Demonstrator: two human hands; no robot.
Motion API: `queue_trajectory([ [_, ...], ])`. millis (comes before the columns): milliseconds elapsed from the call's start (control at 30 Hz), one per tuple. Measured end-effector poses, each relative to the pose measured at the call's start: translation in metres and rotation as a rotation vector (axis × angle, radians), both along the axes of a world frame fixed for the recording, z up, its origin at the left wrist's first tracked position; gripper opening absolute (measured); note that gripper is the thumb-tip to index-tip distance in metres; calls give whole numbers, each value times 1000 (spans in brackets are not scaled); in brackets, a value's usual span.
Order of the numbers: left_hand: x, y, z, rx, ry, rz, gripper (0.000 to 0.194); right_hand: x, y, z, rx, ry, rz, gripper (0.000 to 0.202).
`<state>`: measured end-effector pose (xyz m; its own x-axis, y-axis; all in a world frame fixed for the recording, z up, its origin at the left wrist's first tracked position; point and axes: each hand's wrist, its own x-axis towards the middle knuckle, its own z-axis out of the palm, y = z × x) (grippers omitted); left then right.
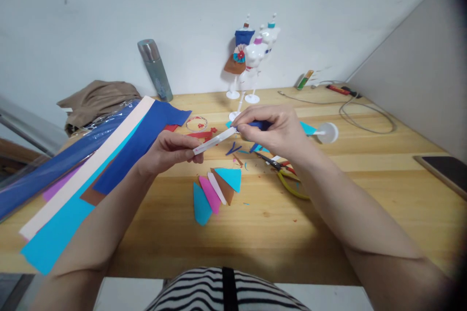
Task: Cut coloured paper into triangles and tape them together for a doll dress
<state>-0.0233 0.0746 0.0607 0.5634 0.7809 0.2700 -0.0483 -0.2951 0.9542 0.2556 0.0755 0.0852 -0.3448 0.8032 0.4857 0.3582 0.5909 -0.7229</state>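
Note:
A narrow white strip point(215, 140), possibly adhesive tape, is stretched between my hands above the table. My left hand point(175, 150) pinches its lower left end between thumb and fingers. At the upper right end, the thumb and fingertips of my right hand point(273, 129) close on it. Something dark blue point(260, 125) shows under the right fingers; whether it is held there I cannot tell. Just below the strip, cut wedges lie fanned on the wood: a turquoise wedge point(202, 206), a magenta wedge point(210, 194), a pale pink one point(217, 188) and a brown one point(229, 196).
Yellow-handled scissors point(288, 184) lie under my right forearm. Layered coloured sheets point(120, 155) cover the left side. Small white dress forms point(255, 53) stand at the back, near a steel flask point(156, 70). A cable point(365, 124) and a phone-like slab point(443, 172) are to the right.

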Motion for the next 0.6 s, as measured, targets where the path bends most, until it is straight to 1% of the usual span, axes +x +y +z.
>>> queue_trajectory([
  [133,-2,3,-2,47,4,-27,31,0,5,-5,-26,104,40,14],
  [233,-2,3,-2,64,-3,-37,29,0,7,-7,-46,129,46,14],
  [467,-3,2,-2,48,-1,-39,29,1,9,-9,-94,153,49,16],
  [600,-3,2,-3,44,-23,-57,25,1,10,-9,-124,169,63,18],
])
